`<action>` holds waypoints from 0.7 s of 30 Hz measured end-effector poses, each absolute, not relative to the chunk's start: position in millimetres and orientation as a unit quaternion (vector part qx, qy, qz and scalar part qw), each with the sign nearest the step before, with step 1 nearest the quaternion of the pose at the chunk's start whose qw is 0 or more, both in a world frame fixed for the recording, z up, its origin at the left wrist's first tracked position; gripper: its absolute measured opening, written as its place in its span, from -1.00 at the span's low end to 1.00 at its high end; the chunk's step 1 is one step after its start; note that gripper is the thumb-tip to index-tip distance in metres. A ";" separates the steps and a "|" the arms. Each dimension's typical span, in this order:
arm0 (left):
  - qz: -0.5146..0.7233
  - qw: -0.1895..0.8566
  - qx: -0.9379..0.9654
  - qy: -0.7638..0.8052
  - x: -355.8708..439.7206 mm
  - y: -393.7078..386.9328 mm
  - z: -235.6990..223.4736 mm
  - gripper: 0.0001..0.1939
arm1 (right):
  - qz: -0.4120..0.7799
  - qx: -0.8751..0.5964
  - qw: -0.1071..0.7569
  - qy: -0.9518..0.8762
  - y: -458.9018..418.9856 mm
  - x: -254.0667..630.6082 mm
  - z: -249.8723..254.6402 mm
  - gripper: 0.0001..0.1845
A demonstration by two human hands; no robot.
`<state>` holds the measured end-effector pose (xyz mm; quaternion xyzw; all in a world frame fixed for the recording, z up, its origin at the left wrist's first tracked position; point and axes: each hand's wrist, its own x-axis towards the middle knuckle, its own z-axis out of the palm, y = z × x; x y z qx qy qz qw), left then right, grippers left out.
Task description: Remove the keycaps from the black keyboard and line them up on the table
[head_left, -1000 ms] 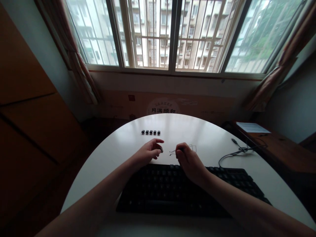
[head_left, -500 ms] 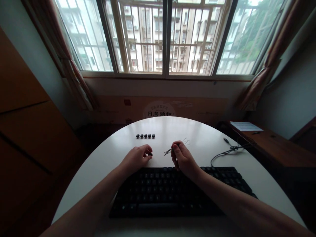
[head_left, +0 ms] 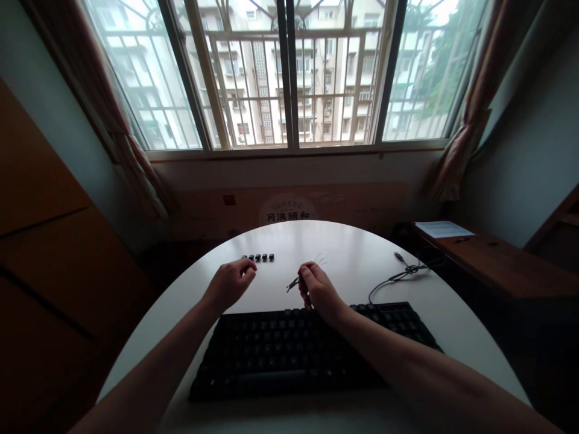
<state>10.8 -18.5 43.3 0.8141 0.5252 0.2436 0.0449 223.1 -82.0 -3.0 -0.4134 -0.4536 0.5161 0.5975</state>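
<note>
Hand [head_left: 316,284] closed around wire tool [head_left: 294,283], probably a keycap puller.

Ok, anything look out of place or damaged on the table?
Nothing looks spilled or broken. Two oddities: small black pieces sit in a row off the keyboard, and the cable lies bunched, its plug unconnected.

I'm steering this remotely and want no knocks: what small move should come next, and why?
I'd probably shift the left hand slightly left, away from the small black pieces: its fingers overlap the row's left end in view, and whether they pinch anything is unclear. The right hand, holding the wire tool, is clear of the row.
</note>
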 end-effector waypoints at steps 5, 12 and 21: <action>0.262 0.070 0.831 0.486 22.6 18.9 60.7 -0.70 | 0.519 -0.414 0.589 -0.461 -82.2 222.5 -2.5 -0.74; 0.251 0.076 0.871 0.416 58.3 76.3 60.4 -0.75 | 0.523 -0.417 0.582 -0.462 -79.9 222.1 -4.6 -0.79; 0.177 0.004 0.900 0.399 70.9 98.2 27.9 -0.83 | 0.526 -0.420 0.576 -0.464 -81.8 221.9 -2.3 -0.80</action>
